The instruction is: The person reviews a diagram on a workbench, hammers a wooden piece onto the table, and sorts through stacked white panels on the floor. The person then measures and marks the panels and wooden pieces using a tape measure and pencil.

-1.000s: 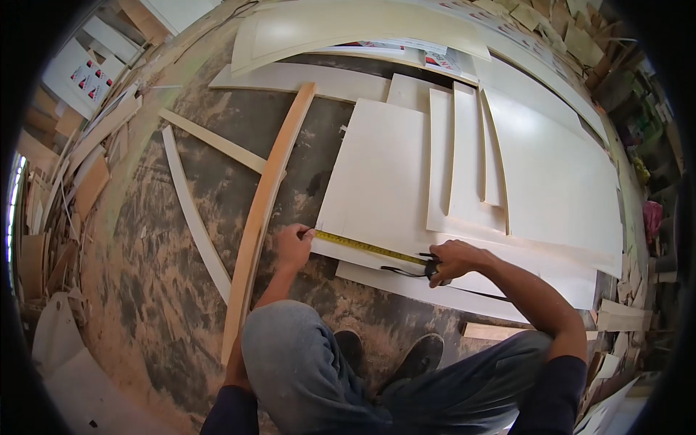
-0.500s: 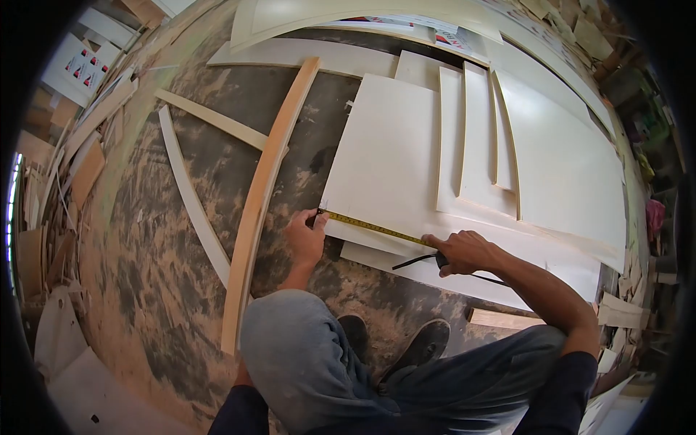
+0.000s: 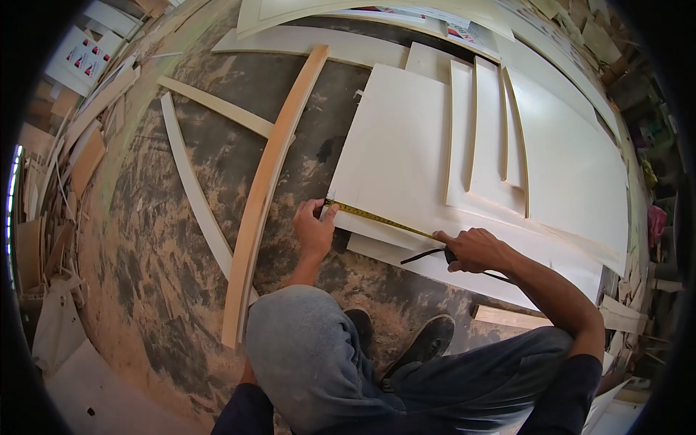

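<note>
A yellow tape measure (image 3: 380,219) is stretched across a white board (image 3: 395,145) near its front edge. My left hand (image 3: 315,228) pinches the tape's end at the board's left edge. Around the dark case at the other end, my right hand (image 3: 475,250) is closed, with a finger along the blade. A black strap or cord sticks out on both sides of that hand; what it belongs to is not clear. Under the measured board, another white panel (image 3: 370,250) shows at the front.
Narrow white strips (image 3: 486,130) lie on the boards at the right. A long wooden batten (image 3: 272,181) and a curved white strip (image 3: 192,181) lie on the dusty floor at left. Scrap wood (image 3: 87,152) is piled along the left side; a short wood piece (image 3: 511,317) lies at front right.
The view has shifted slightly, so the boards and batten sit a little differently in the frame. Both hands keep their hold, and the tape remains stretched across the board.
</note>
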